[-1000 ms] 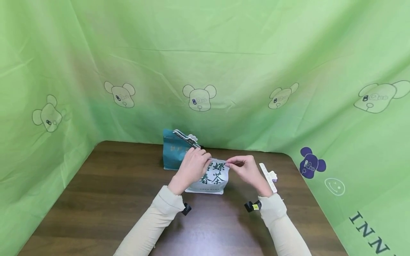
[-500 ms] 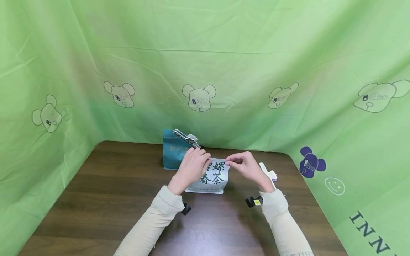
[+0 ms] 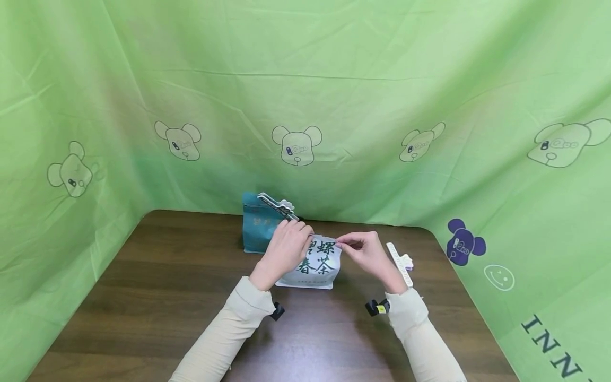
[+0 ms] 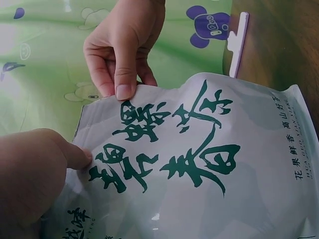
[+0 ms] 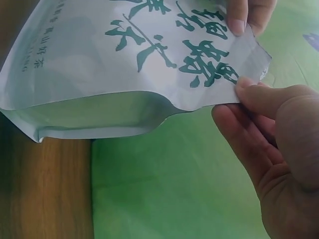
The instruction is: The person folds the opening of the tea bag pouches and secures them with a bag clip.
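Sleeves: the left sleeve [image 3: 224,329] and right sleeve [image 3: 420,334], both pale, reach in from the near edge.
Tabletop: dark wood grain [image 3: 167,297], beneath everything.
White bag: upright [image 3: 310,277] near the middle of the table, dark green characters facing the near side.
Loose clip: long and white [image 3: 397,262], on the table's right side, just beside the right wrist.
Left hand: pinching the top of the white bag toward its left [image 3: 285,249], thumb on the printed front, fingers behind.
Right hand: pinching the top right corner [image 3: 369,257], thumb in front, fingers behind.
Teal bag: standing to the far left of the white one [image 3: 256,228], partly hidden by the left hand.
Toothed clip: slanting across the teal bag's upper right [image 3: 277,206]; whether it grips, I cannot tell.
Green cloth: hanging at the far side [image 3: 286,69], printed with bear heads.
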Tool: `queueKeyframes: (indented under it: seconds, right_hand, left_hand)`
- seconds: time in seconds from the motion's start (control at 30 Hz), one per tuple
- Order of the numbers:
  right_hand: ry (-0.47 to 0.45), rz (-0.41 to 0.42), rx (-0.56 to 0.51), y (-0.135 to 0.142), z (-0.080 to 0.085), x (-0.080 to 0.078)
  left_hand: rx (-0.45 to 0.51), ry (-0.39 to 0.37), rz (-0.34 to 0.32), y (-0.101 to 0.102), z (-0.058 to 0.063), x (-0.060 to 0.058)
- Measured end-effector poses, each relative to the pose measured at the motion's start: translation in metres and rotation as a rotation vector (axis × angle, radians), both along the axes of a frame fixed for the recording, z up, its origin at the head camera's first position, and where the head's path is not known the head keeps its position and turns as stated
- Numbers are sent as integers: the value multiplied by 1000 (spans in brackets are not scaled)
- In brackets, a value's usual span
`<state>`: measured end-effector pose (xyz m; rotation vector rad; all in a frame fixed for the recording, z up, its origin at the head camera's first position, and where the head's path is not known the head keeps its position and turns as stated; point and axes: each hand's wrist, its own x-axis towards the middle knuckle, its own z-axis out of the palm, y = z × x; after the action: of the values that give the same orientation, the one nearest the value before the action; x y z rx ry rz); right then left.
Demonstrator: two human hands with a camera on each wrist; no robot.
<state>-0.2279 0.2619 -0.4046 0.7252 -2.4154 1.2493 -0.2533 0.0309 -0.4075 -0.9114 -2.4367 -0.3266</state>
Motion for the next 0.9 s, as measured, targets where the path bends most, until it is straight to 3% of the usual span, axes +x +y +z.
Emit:
queueKeyframes:
  seconds: [0.07, 0.23, 0.47, 0.7, 0.9]
  right_hand:
    - [14, 10, 1, -3, 3, 4]
    - [37, 15, -3, 4, -14, -7]
    - [193, 68, -3, 10, -28, -11]
    - [428, 125, 157, 10, -29, -6]
    - [569, 87, 302, 5, -29, 3]
  left_hand:
    - [-2, 2, 2, 0, 0, 0]
    - [15, 8, -3, 0, -1, 0]
    - [74, -2, -30, -1, -2, -2]
    - [84, -20, -13, 1, -2, -2]
    - [71, -19, 5, 3, -1, -2]
